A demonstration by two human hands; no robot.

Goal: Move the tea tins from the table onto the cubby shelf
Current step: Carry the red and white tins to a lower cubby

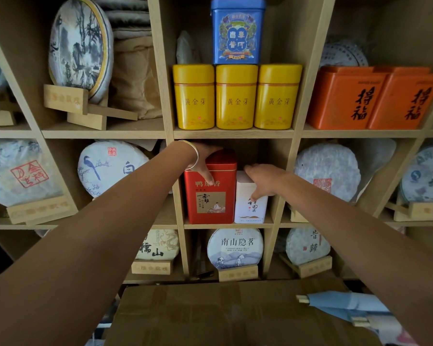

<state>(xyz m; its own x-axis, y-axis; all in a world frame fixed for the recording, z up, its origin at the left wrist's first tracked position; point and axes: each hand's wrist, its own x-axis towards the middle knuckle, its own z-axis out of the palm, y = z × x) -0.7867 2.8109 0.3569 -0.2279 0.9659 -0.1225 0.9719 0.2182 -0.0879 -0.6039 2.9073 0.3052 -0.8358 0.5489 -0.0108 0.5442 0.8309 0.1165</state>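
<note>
Wooden cubby shelf (233,133) fills the view, with a brown tabletop (210,313) nearest the camera along the bottom edge. On its right end lies a folded light blue cloth bundle (345,305) with pale wooden sticks poking out.

Both bare forearms reach up from the lower corners into the middle cubby. The left hand (206,162), a silver bangle (194,154) on its wrist, grips the top of a red tea tin (210,196), thumb down the front and fingers curled over the lid. The right hand (263,179) holds the top of a white tea tin (250,203), thumb pressed on its front face. The two tins stand upright on the cubby floor, touching side by side, red on the left and taller.

Below that cubby, round paper-wrapped tea cakes (235,248) sit on small wooden stands; more cakes occupy the cubbies to either side.

Farther up, in the cubby directly above, three yellow tins (236,97) stand in a row, touching, and a blue tin (238,31) rests on top of them. To the right, two orange tins (375,98) stand side by side. To the upper left, a large ink-painted tea cake (79,47) leans on a stand beside a brown paper bag (135,78).
</note>
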